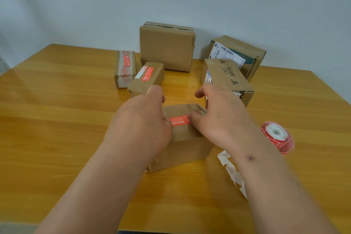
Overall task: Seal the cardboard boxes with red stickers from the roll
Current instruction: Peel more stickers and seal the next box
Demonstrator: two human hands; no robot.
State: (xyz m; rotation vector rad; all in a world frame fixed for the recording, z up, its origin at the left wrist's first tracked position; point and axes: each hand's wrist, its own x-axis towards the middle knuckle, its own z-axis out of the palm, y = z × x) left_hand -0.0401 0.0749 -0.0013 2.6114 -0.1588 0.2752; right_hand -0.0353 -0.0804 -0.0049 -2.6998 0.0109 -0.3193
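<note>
A small cardboard box lies at the middle of the table with a red sticker across its top seam. My left hand covers the box's left part, its thumb at the sticker's left end. My right hand is over the right part, thumb pressing the sticker's right end. The fingers of both hands hang loosely curled past the box's far edge. The red sticker roll lies on the table to the right of my right forearm. A white strip of backing paper trails from it.
Several more cardboard boxes stand behind: two small ones with red stickers, a large plain box, a printed box, and one with a shipping label. The wooden table ends at a pale wall.
</note>
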